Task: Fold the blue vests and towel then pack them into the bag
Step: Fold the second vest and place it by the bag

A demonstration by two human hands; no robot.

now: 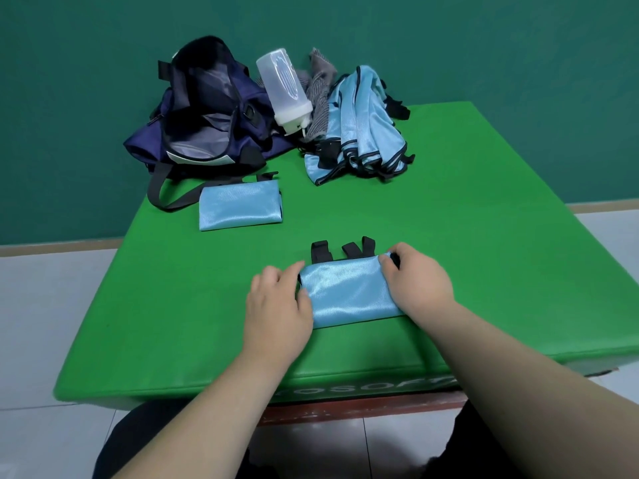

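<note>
Left grip (277, 300) curled, right grip (416, 281) curled

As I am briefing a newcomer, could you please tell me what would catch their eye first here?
Both hands, the left hand and the right hand, hold a folded blue vest by its ends at the near middle of the bright green mat. Behind, an open navy bag sits far left and a heap of unfolded blue vests far right.

Mat (484, 236): bright green
Bag (145, 143): navy, grey lining, blk straps
Vests (359, 133): shiny lt blue, blk trim
Towel (320, 95): grey stripes
Bottle (285, 88): clear-white
Wall (484, 46): teal
</note>
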